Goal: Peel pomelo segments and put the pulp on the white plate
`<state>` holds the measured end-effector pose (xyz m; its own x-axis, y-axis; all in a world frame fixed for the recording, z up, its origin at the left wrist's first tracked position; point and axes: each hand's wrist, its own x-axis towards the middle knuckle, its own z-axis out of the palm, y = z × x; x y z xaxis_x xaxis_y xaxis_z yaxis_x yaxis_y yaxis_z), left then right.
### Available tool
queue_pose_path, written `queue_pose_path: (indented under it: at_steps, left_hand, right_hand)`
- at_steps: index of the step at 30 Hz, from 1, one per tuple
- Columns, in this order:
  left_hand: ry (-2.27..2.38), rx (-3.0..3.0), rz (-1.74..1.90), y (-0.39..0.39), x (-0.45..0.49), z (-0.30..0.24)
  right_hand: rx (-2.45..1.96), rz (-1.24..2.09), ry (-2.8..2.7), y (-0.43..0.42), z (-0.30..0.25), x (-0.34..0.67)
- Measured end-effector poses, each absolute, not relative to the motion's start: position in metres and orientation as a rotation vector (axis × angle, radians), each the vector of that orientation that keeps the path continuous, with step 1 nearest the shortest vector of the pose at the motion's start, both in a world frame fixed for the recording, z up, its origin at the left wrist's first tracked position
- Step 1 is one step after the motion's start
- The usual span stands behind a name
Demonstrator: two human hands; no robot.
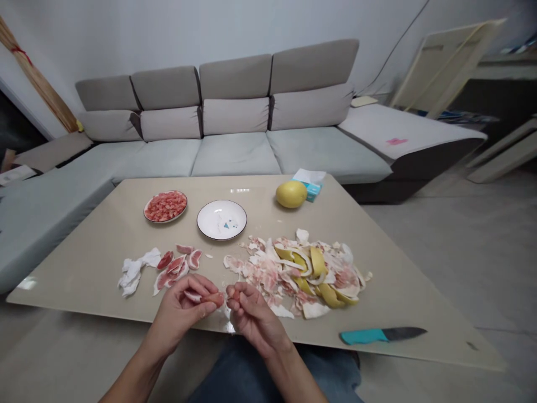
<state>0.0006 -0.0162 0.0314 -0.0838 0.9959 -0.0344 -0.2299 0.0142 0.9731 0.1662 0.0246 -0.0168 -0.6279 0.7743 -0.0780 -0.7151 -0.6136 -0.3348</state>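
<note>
Left hand (182,309) grips a half-hidden pomelo segment (198,296); right hand (251,314) pinches an indistinct pink scrap (235,292).

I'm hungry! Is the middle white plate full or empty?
Empty: the white plate shows only its bare patterned inside. The pink fruit pieces sit on the other plate.

text: none readable | tissue box (311,183), upper centre: print too blurred | plate (211,215), centre: small blue mark, no letters

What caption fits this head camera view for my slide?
Left hand and right hand pinch a pink pomelo segment beside a peel pile and knife.
</note>
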Motion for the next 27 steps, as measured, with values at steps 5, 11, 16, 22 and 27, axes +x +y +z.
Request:
queue_pose_path:
  at_steps: [5,11,16,22,27]
  left_hand:
    - [1.15,0.934,1.348,-0.019,0.0,0.033]
    - [1.138,0.84,1.337,-0.018,0.002,0.03]
    - [1.081,0.66,1.257,-0.015,-0.008,0.024]
    - [1.057,0.506,1.22,-0.021,-0.029,0.017]
    - [1.074,0.421,1.233,-0.024,-0.04,0.001]
  right_hand:
    - [-0.23,2.19,-0.269,0.03,-0.015,0.173]
    - [-0.311,2.185,-0.292,0.031,-0.017,0.174]
    - [-0.802,1.854,-0.83,0.055,-0.022,0.176]
    - [-1.143,1.316,-1.352,0.151,-0.025,0.155]
    - [-1.303,1.058,-1.645,0.211,-0.039,0.12]
